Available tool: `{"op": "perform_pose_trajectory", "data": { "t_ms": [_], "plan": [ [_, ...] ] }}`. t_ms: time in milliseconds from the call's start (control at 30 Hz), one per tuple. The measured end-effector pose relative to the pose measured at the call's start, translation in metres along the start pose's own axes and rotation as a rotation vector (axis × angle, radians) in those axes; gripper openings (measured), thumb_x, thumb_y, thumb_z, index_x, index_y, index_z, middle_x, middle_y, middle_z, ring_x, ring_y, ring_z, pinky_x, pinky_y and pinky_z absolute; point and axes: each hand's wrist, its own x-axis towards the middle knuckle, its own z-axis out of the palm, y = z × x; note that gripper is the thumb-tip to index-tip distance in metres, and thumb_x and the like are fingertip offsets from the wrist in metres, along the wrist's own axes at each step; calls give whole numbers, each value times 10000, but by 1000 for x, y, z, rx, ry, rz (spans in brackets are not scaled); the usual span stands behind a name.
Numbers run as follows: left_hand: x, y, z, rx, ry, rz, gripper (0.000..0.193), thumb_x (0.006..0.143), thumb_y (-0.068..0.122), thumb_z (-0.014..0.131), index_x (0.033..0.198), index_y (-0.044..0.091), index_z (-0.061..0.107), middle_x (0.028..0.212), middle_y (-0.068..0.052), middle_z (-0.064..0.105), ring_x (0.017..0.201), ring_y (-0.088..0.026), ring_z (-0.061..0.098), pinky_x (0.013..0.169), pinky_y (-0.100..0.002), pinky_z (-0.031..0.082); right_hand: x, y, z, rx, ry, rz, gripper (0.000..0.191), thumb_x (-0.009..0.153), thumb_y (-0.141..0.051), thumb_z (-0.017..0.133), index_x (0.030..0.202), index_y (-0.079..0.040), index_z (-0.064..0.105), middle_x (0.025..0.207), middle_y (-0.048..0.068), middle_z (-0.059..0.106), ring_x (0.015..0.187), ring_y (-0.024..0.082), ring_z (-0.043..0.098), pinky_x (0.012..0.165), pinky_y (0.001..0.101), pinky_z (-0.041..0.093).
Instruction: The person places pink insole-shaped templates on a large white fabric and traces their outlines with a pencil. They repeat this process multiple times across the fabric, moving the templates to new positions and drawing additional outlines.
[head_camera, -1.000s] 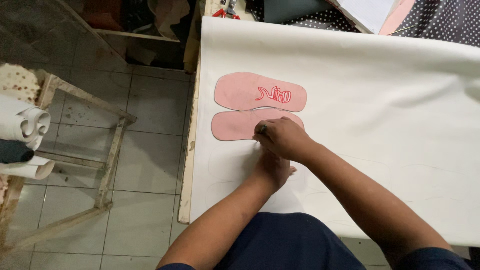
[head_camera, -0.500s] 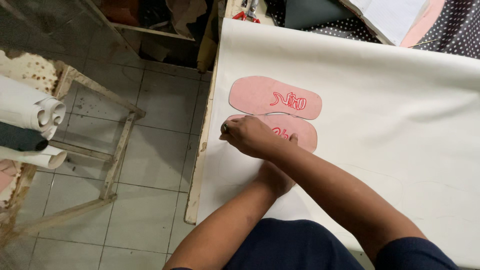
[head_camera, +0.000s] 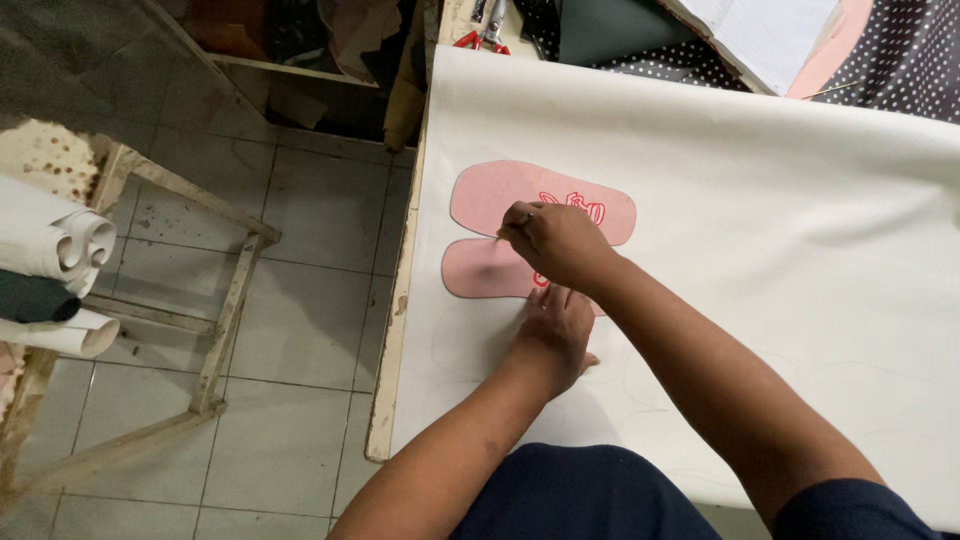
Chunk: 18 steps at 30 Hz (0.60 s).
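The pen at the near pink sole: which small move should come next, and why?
Probably draw the pen on along the near sole's edge. The right hand holds its tip at the top edge, and the left hand rests flat on the white sheet beside the sole.

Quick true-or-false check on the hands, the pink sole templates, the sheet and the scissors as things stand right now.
1. Two pink sole templates lie on the white sheet. True.
2. The right hand holds a thin pen-like tool at the near template's edge. True.
3. The left hand is lifted clear of the table. False: it presses flat on the sheet.
4. The red-handled scissors are in the left hand. False: they lie at the far table edge.
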Motion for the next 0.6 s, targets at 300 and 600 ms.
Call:
{"op": "perform_pose_trajectory", "data": {
  "t_ms": [300,600],
  "plan": [
    [0,-3,-9,-38,167,52,779,644,367,909,1241,-30,607,1345,-170,516,1238,-367,445,1042,-486,418,52,-34,2,101,19,-147,184,991,-223,622,951,-50,669,910,144,721,814,379,673,721,460,541],
    [5,-6,2,82,-7,-1,653,785,401,825,1249,0,599,1544,-184,389,1243,-363,449,1090,-465,399,70,-5,-30,83,203,-63,178,982,-224,661,969,-47,676,881,161,723,799,388,669,715,458,526]
  ]
}}
